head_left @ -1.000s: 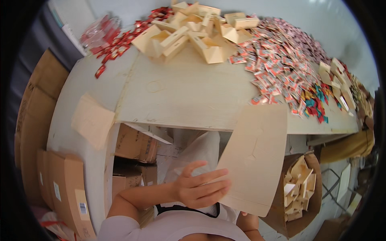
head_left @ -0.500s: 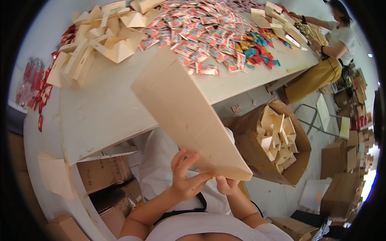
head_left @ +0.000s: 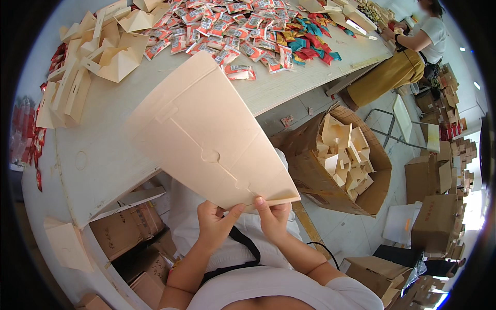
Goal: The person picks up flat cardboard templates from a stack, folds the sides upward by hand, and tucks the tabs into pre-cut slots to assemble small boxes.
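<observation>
A large cream cardboard sheet (head_left: 206,134) with cut slots and crease lines is held up in front of me, its far end over the table. My left hand (head_left: 216,219) pinches its near edge, thumb on top and fingers beneath. Close to the right corner of that edge, my right hand (head_left: 273,214) grips it with the thumb on the face, where a narrow strip along the edge is bent up. The fingers under the sheet are partly hidden.
The white table (head_left: 108,155) bears folded cream cardboard trays (head_left: 121,57), heaped red-and-white packets (head_left: 227,31) and colourful wrapped pieces (head_left: 312,44). A big carton (head_left: 305,165) of folded cardboard stands right. Beyond it are a folding chair (head_left: 403,124) and a person (head_left: 429,39) working.
The sheet has turned so its slotted face shows, and its near edge has come closer to me. My left hand has shifted left and lower; the right thumb now lies on the face.
</observation>
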Tool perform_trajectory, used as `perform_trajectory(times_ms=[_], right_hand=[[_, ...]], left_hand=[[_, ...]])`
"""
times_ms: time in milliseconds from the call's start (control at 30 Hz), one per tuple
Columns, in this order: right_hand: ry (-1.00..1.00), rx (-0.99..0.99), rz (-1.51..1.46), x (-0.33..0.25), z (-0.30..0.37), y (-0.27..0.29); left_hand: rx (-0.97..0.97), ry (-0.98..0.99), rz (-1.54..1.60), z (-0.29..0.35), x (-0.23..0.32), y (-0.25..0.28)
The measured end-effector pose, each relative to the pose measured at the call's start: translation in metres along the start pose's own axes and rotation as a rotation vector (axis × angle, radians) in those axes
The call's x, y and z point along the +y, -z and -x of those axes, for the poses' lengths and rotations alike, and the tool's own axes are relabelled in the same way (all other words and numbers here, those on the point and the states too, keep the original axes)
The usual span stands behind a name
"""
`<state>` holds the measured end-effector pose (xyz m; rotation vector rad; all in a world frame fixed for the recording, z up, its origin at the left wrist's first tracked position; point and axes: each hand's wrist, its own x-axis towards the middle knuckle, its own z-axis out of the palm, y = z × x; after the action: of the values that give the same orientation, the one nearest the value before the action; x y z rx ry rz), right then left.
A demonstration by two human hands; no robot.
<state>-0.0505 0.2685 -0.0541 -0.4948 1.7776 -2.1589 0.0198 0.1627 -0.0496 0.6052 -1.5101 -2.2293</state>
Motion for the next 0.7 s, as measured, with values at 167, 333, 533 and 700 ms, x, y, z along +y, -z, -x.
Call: perform_trajectory(times_ms=[167,333,533,700], right_hand=[[-0.160,-0.153,-0.272,-0.006,-0.011,0.020],[-0.146,-0.158,-0.165,-0.007,-0.018,0.030],[-0.208,-0.029,-0.139,-0.009,-0.030,0.010],[-0.231,-0.082,-0.086,-0.013,-0.032,0.004]], left_hand=[[-0.014,0.058,0.051,-0.010,0.015,-0.010],[-0.086,0.067,0.095,-0.018,0.015,-0.001],[-0.074,0.173,0.068,-0.022,0.020,0.003],[-0.096,0.214,0.100,-0.025,0.020,0.007]])
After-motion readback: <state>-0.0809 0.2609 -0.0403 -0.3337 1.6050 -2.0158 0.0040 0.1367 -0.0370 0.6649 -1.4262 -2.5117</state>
